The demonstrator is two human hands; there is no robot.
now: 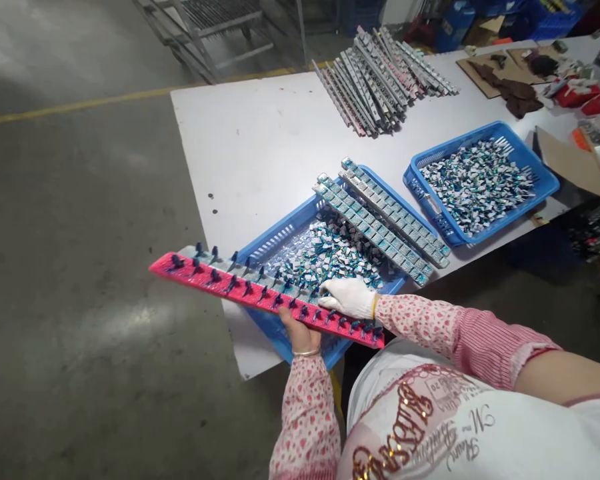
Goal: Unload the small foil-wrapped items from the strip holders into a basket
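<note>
A long bar [267, 299] with a bright pink face and a grey-green side lies tilted across my view, above the near blue basket [280, 230]. Dark blue pieces [231, 283] stick up along it in two rows. My bare left hand [301, 335] grips the bar from below, near its middle. My right hand [349, 298], in a white glove, is closed at the bar's far side among the blue pieces; what its fingertips pinch is hidden. Small white and blue-green pieces [335, 257] lie heaped in the basket under the bar.
Two grey-green segmented bars [375, 230] [395, 213] rest across the near basket. A second blue basket [433, 217] of small pieces stands to the right. Farther back on the white table [245, 140] lies a pile of narrow bars [375, 80]; cardboard [575, 160] is at right.
</note>
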